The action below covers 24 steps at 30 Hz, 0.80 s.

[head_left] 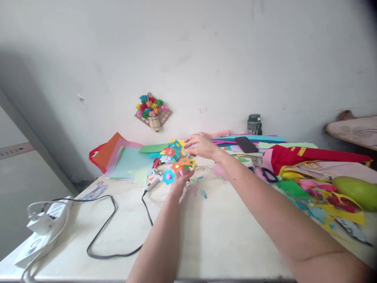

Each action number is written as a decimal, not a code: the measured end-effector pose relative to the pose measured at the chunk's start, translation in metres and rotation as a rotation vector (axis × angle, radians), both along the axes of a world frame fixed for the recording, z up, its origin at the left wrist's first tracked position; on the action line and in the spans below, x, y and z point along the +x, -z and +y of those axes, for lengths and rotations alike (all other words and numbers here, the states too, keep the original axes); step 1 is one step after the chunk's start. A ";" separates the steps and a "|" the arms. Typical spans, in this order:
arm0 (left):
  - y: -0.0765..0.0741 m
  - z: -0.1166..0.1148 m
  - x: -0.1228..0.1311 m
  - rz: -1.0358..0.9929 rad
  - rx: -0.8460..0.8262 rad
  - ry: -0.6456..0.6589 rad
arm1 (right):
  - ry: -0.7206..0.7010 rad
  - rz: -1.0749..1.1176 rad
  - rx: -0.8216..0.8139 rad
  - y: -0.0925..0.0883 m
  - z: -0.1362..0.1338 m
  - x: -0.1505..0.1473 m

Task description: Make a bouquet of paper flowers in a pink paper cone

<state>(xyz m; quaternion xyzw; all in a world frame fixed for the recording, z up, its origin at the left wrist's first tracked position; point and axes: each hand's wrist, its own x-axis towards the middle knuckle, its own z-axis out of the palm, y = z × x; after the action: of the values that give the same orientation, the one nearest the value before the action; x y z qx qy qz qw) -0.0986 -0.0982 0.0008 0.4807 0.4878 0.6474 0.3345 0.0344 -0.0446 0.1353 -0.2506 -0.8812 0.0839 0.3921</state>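
A bunch of colourful paper flowers [178, 160], in blue, orange and yellow with round centres, stands above the far middle of the table. My left hand [182, 181] is closed around its lower part, which the fingers and petals largely hide. Stretched out at the upper right of the bunch, my right hand [202, 145] has its fingers apart, with the tips at or very near the yellow petals. Whether they touch is hard to see. Just left of my left hand lies a white glue gun [153, 181], its nozzle end close to a blue flower.
A black cord [101, 232] loops over the table [224, 239] near the power strip [44, 236]. Coloured sheets [129, 161] lie at the back left. Rightward are a phone [246, 144], scissors [269, 175], paper scraps [318, 196], a green fruit [357, 192] and a bottle [254, 125].
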 end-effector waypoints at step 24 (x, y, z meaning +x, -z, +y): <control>0.002 0.003 0.001 -0.011 0.036 -0.050 | 0.225 -0.129 -0.236 -0.012 -0.012 -0.016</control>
<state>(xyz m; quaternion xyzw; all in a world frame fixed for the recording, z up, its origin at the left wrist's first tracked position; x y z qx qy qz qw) -0.0975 -0.0955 -0.0015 0.4710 0.4859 0.6668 0.3121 0.0185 -0.0570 0.1472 -0.3967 -0.8550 0.1262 0.3092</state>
